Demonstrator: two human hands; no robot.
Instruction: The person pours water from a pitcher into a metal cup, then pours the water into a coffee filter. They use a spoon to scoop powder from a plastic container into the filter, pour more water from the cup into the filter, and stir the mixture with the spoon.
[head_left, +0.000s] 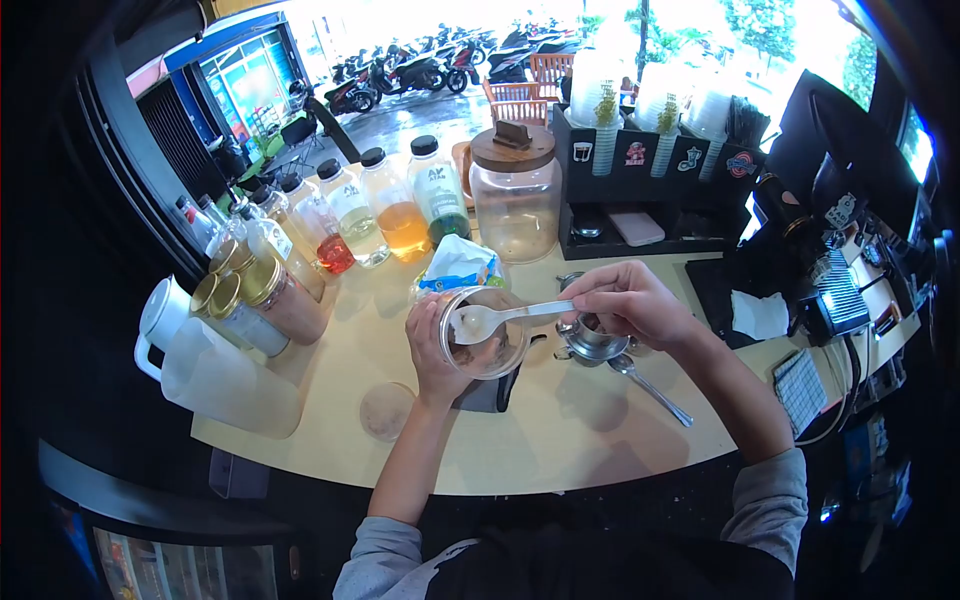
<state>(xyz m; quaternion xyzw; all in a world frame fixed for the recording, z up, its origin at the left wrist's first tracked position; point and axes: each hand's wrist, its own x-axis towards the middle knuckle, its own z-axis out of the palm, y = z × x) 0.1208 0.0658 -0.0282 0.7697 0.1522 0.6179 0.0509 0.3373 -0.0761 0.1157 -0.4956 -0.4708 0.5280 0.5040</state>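
My left hand (432, 350) is wrapped round a clear, round jar (490, 362) with its open mouth facing up. In my right hand (628, 303), the handle of a white spoon (484, 322) is pinched between the fingers. The spoon's bowl is over the jar's mouth; whether it touches what is inside, I cannot tell. Below my right hand stands a small metal pot (592, 345), partly hidden by the fingers. A metal spoon (655, 392) lies on the table beside it. Behind the jar is a white and blue packet (462, 264).
Bottles of coloured liquid (403, 225), a large wooden-lidded jar (515, 200) and a black cup rack (640, 165) line the back. At left are gold-lidded jars (285, 300) and a pitcher (230, 380). A round lid (388, 411) lies near the front. A coffee machine (840, 300) is at right.
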